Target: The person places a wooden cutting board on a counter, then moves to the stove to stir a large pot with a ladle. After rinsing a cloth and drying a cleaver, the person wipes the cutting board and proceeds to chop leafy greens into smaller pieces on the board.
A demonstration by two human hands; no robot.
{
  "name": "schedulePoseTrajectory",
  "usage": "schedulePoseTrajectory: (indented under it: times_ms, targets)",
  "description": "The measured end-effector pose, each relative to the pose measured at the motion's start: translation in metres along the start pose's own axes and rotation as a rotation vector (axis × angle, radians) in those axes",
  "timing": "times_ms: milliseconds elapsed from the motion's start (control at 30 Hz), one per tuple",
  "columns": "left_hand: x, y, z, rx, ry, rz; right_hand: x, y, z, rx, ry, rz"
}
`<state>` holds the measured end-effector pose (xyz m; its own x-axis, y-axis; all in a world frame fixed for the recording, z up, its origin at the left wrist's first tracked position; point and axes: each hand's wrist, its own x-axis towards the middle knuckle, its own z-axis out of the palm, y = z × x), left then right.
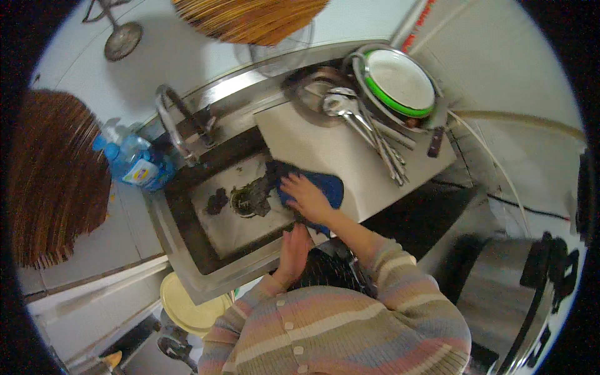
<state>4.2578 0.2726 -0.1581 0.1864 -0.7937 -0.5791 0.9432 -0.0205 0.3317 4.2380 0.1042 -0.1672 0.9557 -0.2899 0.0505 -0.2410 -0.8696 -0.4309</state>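
A dark blue cloth [333, 187] lies over the right edge of the sink, partly on the pale board beside it. My right hand [307, 199] rests flat on this cloth, palm down, its fingers slightly spread. Close to the cloth's near edge, my left hand [295, 253] is at the front rim of the sink, fingers stretched and together. Whether its fingertips pinch the cloth cannot be seen. In the steel sink [215, 234], dark wet matter [255, 194] covers part of the drain, and a smaller dark clump [216, 201] sits to its left.
A curved faucet [176, 122] stands behind the sink. Blue plastic bottles [138, 164] are at its left. On the pale board [304, 140] lie metal ladles [370, 136], beside stacked bowls [401, 82]. Straw brushes [61, 178] hang at left and top. A yellow round lid [194, 304] is below.
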Motion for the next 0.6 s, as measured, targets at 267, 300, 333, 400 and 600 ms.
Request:
schedulePoseTrajectory:
  times_ms: [267,300,333,400,600]
  targets:
    - [0.015,0.0,-0.015,0.025,-0.16,0.054,-0.166,0.005,-0.016,0.174,0.308,0.672]
    - [0.013,0.004,-0.013,0.117,-0.09,0.077,-0.163,0.005,-0.035,0.149,0.29,0.95]
    - [0.01,0.006,-0.006,0.205,-0.025,0.094,-0.166,0.01,-0.044,0.204,0.537,0.956]
    - [-0.002,0.014,0.015,0.348,-0.039,0.169,-0.166,0.017,-0.064,0.389,0.875,1.022]
    - [-0.001,0.022,0.047,0.919,-0.31,0.609,-0.115,-0.004,-0.112,0.556,0.827,0.855]
